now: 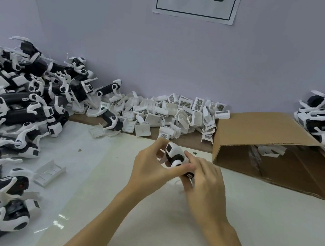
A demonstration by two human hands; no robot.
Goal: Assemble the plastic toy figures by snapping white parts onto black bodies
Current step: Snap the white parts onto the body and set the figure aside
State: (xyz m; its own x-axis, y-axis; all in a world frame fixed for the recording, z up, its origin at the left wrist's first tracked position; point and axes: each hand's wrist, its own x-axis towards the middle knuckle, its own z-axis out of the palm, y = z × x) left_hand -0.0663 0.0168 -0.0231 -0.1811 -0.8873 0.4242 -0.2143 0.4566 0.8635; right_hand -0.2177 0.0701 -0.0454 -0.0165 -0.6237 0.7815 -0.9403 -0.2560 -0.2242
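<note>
Between both hands, gripped together, sits the toy figure.

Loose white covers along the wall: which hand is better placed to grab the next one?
Probably left. The left hand pinches only the toy's near end, closer to the white covers; the right hand wraps the body, carrying it.

Frame centre, I hold a black-and-white toy figure tilted above the table; loose white parts are heaped just above it
</note>
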